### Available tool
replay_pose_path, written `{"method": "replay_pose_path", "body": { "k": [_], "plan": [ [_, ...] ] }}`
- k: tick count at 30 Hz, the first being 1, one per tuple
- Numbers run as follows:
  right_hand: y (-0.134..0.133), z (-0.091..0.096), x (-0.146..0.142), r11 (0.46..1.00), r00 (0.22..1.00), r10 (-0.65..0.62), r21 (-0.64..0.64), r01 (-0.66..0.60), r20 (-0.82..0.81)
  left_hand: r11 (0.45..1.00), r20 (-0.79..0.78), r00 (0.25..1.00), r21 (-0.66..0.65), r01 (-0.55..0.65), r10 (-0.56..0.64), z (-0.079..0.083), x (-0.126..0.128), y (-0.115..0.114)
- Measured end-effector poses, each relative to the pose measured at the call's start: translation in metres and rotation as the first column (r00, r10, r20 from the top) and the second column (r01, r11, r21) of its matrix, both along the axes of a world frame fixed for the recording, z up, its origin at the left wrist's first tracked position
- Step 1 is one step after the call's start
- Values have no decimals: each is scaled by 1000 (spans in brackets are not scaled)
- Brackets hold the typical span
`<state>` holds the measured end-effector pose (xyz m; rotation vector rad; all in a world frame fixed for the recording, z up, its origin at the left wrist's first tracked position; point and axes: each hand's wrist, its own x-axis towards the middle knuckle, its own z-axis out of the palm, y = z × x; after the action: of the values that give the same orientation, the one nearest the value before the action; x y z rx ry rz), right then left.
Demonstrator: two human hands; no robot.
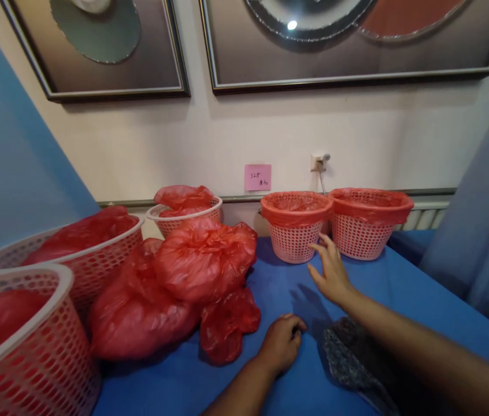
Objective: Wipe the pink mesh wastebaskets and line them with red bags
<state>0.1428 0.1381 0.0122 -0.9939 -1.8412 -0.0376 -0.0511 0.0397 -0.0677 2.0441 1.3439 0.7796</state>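
Cutting off at the lower left edge: two white perforated baskets (23, 346), each showing only part of its rim and a red bag inside. Hiding under the right forearm near the front edge: a dark grey patterned cloth (348, 355), shape hard to make out. Bearing handwriting too small to read: a pink note (258, 177) on the cream wall, below two framed pictures (348, 46).

Covering the tabletop (422, 294): a blue cloth, running back to the wall. Hanging at the far right: a blue-grey curtain.

Reaching with the right hand (330, 270) toward the lined basket (295, 226) at the back edge, fingers spread wide, hovering just short of it, holding nothing. Standing just beside that one: a second lined basket (368, 222). Resting the left hand (281, 342) on the cloth near the front edge, fingers curled in loosely, nothing visible in the grip. Lying piled just left of that hand: crumpled red plastic bags (184, 283), blocking the view of another basket (186, 214) behind.
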Motion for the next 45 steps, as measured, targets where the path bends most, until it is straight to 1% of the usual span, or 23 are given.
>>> {"method": "replay_pose_path", "body": {
  "k": [2,4,6,7,9,11,16,19,21,23,24,26,27,29,31,33,34,35,37,38,39,41,45],
  "plan": [
    [-41,-38,-5,988,997,80,-131,-82,-19,1000,5,1000,12,7,-7,0,1,0],
    [-69,-71,-9,956,994,90,-273,-103,-61,1000,12,1000,17,19,-19,-1,2,0],
    [-84,-93,-12,907,995,85,-410,-99,-51,1000,18,1000,13,26,-26,0,3,0],
    [-87,-100,-12,877,994,103,-468,-105,-31,1000,20,999,12,27,-27,0,3,-1],
    [-88,-104,-12,824,984,177,-549,-139,18,1000,23,999,9,25,-25,2,4,-5],
    [-87,-101,-11,790,964,260,-586,-180,54,1000,23,1000,5,16,-16,5,4,-10],
    [-90,-95,-6,771,933,343,-601,-212,110,999,11,999,13,-36,36,10,9,-29],
    [-93,-97,-3,767,921,364,-605,-212,138,996,9,997,33,-79,78,21,10,-44],
    [-94,-99,-2,769,912,378,-602,-214,159,989,16,993,91,-117,116,36,3,-58],
    [-95,-100,-1,768,900,397,-602,-220,178,959,7,985,224,-172,175,60,-14,-77],
    [-95,-100,0,767,895,406,-602,-223,186,930,-20,975,306,-203,220,75,-26,-88],
    [-96,-100,0,763,883,425,-604,-231,199,829,-90,930,489,-271,357,110,-58,-114],
    [-96,-100,1,763,879,431,-603,-234,204,750,-111,891,592,-296,440,129,-77,-127],
    [-97,-99,1,763,873,440,-600,-240,209,563,-143,785,774,-291,603,167,-116,-156],
    [-99,-96,1,763,868,449,-597,-250,210,393,-148,649,885,-250,746,202,-152,-186],
    [-100,-93,1,760,862,460,-596,-259,212,288,-150,485,931,-224,862,230,-178,-214],
    [-101,-92,1,757,858,467,-598,-263,214,239,-145,378,947,-215,914,241,-187,-226],
    [-102,-90,1,754,854,473,-601,-265,218,260,-208,235,941,-218,950,250,-192,-237],
    [-103,-88,1,749,848,479,-610,-260,227,373,-393,-25,890,-260,919,261,-198,-253],
    [-104,-87,1,747,844,482,-613,-257,234,435,-483,-113,850,-297,868,264,-198,-258],
    [-104,-86,1,746,841,484,-616,-253,241,481,-553,-170,811,-331,816,265,-198,-262],
    [-104,-85,2,742,835,489,-623,-246,252,526,-627,-232,763,-376,744,265,-197,-264],
    [-106,-82,4,735,825,501,-632,-245,262,513,-642,-299,755,-409,706,264,-196,-262]
  ]
}}
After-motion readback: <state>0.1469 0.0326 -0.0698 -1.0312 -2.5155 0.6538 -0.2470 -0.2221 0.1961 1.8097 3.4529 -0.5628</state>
